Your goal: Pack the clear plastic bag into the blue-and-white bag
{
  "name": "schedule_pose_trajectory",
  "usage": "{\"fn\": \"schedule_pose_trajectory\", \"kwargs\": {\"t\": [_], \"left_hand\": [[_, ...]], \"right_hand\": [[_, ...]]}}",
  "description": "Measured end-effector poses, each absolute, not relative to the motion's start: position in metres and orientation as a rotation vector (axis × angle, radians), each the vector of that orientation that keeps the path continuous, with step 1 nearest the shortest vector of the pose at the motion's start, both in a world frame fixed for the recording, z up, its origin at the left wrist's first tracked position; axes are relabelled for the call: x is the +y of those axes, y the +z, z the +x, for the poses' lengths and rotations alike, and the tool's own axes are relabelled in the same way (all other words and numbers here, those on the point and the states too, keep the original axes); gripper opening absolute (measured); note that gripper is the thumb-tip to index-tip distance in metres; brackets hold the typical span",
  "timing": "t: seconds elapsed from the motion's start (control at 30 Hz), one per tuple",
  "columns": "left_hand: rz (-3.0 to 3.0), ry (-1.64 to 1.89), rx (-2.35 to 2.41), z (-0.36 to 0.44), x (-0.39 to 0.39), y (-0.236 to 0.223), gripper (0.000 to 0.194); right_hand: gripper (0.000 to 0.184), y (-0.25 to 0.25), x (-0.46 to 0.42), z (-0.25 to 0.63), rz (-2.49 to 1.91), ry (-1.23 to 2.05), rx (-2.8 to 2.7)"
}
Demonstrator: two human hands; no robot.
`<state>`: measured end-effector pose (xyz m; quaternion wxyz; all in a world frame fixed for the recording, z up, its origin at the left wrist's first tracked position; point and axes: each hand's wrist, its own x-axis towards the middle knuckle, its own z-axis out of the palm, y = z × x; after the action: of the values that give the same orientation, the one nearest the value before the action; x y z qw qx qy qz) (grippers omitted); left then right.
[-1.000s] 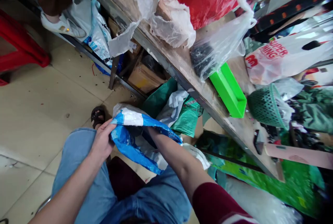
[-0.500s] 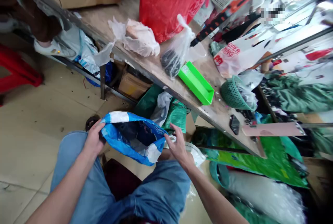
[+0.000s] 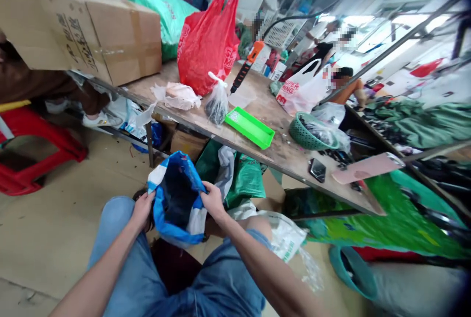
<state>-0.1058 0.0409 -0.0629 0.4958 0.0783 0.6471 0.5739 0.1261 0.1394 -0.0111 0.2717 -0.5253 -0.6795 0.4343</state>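
Note:
A blue and white woven plastic sack [image 3: 162, 219] hangs between my knees, its mouth held wide and facing up. My left hand [image 3: 142, 211] grips the rim on the left side. On the opposite side my right hand [image 3: 213, 201] pinches the rim between thumb and fingers. Inside, the sack is dark, and what lies in it cannot be made out. Beyond my right hand, green plastic bags [image 3: 247, 177] sit under the workbench [image 3: 172, 125].
On the bench are a bright green tray [image 3: 253, 133], a knotted clear bag [image 3: 216, 106], a red carrier bag [image 3: 206, 42], a cardboard box [image 3: 121, 37], a green basket [image 3: 312, 135] and a phone [image 3: 317, 170]. A red stool [image 3: 40, 160] stands left, near a seated person's leg [image 3: 91, 96].
The sack's mouth has become taller and narrower between my hands. My right hand has moved left and closed more firmly on the rim. The view has tilted up, showing more of the room.

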Motion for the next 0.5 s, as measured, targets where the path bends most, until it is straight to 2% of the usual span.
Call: {"fn": "schedule_pose_trajectory", "kwargs": {"t": [0.17, 0.37, 0.5], "left_hand": [[0.242, 1.279, 1.445, -0.088, 0.033, -0.047, 0.05], [0.205, 1.289, 1.135, -0.083, 0.017, -0.044, 0.049], [0.191, 1.295, 1.086, -0.088, 0.013, -0.04, 0.053]], "right_hand": [[0.044, -0.004, 0.116, 0.08, -1.325, 1.248, -1.811], [0.047, -0.004, 0.071, 0.053, -1.189, 1.325, -2.079], [0.037, -0.003, 0.059, 0.051, -0.946, 1.252, -2.3]]}}
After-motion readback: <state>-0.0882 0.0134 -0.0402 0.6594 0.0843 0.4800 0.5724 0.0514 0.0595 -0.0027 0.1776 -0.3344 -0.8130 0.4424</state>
